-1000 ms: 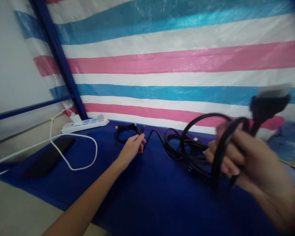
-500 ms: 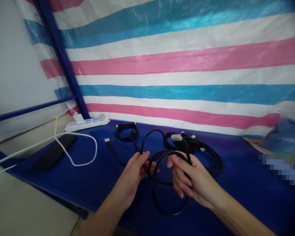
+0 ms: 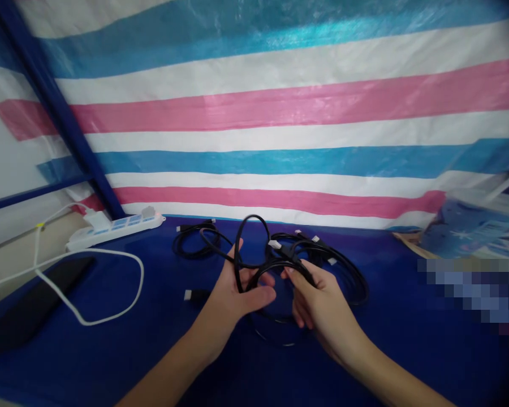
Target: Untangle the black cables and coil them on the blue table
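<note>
Both hands work a tangled black cable [image 3: 254, 249] above the middle of the blue-covered tabletop [image 3: 152, 339]. The left hand [image 3: 233, 291] has its grip closed around loops; the right hand [image 3: 318, 299] pinches a strand between fingertips.

both forearms reach forward, left hand [image 3: 237, 294] and right hand [image 3: 318, 299] close together, fingers curled
</note>
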{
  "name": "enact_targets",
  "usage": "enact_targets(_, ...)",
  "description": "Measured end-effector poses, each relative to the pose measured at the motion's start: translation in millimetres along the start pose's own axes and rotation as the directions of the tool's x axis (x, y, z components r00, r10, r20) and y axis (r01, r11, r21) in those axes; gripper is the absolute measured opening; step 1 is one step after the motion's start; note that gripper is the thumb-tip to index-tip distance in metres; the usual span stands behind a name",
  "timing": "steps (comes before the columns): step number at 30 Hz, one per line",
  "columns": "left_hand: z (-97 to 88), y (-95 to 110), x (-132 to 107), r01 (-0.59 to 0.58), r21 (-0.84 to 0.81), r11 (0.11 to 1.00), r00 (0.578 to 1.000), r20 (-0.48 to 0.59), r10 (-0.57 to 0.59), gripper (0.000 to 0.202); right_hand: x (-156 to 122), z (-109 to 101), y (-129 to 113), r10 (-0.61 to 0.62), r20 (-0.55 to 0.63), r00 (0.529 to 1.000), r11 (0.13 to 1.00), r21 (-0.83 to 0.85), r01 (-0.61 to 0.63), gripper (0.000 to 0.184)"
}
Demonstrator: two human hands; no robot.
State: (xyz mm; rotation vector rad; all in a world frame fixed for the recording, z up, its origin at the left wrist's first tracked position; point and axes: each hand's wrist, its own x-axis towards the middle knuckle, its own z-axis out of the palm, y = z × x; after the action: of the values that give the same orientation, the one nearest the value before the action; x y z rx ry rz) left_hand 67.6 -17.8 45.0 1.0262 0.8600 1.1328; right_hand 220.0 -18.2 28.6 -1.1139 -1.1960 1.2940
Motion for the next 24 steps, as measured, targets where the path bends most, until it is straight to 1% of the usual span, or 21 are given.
enact_targets(1, 1.9, -1, 6, 0.069, 0.037, 0.997, 0.998, 0.002, -0.069, 0.092, 3, -1, 0, 0.004, -0.013, 1.000, 1.000, -0.005, -0.004, 0.031)
enact_targets(3, 6.1, -1, 19, 0.206, 0.091, 0.974, 0.978, -0.005, -0.206, 0.069, 9, -4, 1, 0.003, -0.014, 1.000, 1.000, -0.004, -0.003, 0.034)
enact_targets(4, 8.0, 0, 26, 0.253, 0.102, 0.962, 0.967, 0.003, -0.255, 0.057, 11, -5, 1, -0.003, -0.008, 1.000, 1.000, 0.004, 0.003, 0.035)
enact_targets(6, 10.0, 0, 39, 0.298, 0.093, 0.950, 0.953, 0.022, -0.301, 0.040, 12, -8, 0, -0.020, 0.004, 1.000, 0.999, 0.034, 0.020, 0.033)
enact_targets(8, 8.9, -2, 50, 0.297, 0.067, 0.952, 0.955, -0.005, -0.298, 0.031, 10, -7, 1, -0.022, 0.025, 0.999, 0.997, 0.070, 0.020, 0.029)
enact_targets(10, 5.1, -6, 56, 0.266, 0.030, 0.964, 0.961, -0.087, -0.262, 0.030, 7, -2, 3, 0.026, 0.038, 0.999, 0.989, 0.148, -0.031, 0.027)
enact_targets(12, -0.3, -10, 58, 0.242, 0.020, 0.970, 0.959, -0.154, -0.237, 0.032, 4, 3, 7, 0.102, 0.046, 0.994, 0.965, 0.237, -0.110, 0.029)
enact_targets(14, -5.6, -13, 57, 0.221, 0.024, 0.975, 0.957, -0.197, -0.212, 0.036, 5, 8, 11, 0.166, 0.054, 0.985, 0.943, 0.284, -0.174, 0.033)
enact_targets(16, -10.0, -12, 57, 0.185, 0.037, 0.982, 0.963, -0.204, -0.174, 0.042, 8, 9, 14, 0.196, 0.056, 0.979, 0.939, 0.276, -0.204, 0.035)
enact_targets(17, -11.8, -10, 57, 0.171, 0.048, 0.984, 0.968, -0.195, -0.159, 0.045, 10, 8, 15, 0.209, 0.047, 0.977, 0.940, 0.267, -0.214, 0.035)
enact_targets(18, -13.5, -7, 57, 0.172, 0.070, 0.983, 0.974, -0.161, -0.159, 0.047, 13, 7, 16, 0.223, 0.037, 0.974, 0.941, 0.254, -0.225, 0.035)
enact_targets(19, -14.9, -5, 57, 0.188, 0.109, 0.976, 0.979, -0.105, -0.177, 0.049, 16, 6, 16, 0.243, 0.039, 0.969, 0.942, 0.228, -0.245, 0.035)
enact_targets(20, -16.3, -2, 58, 0.216, 0.165, 0.962, 0.976, -0.042, -0.212, 0.051, 18, 5, 15, 0.271, 0.067, 0.960, 0.942, 0.186, -0.279, 0.034)
enact_targets(22, -18.1, -1, 56, 0.277, 0.288, 0.917, 0.953, 0.041, -0.301, 0.050, 23, 4, 10, 0.327, 0.150, 0.933, 0.940, 0.047, -0.337, 0.030)
enact_targets(23, -18.4, -2, 55, 0.306, 0.325, 0.895, 0.938, 0.057, -0.341, 0.049, 25, 3, 5, 0.336, 0.190, 0.922, 0.941, -0.039, -0.335, 0.024)
enact_targets(24, -18.3, -3, 53, 0.338, 0.333, 0.880, 0.926, 0.048, -0.373, 0.049, 27, 3, 0, 0.326, 0.224, 0.918, 0.944, -0.122, -0.306, 0.016)
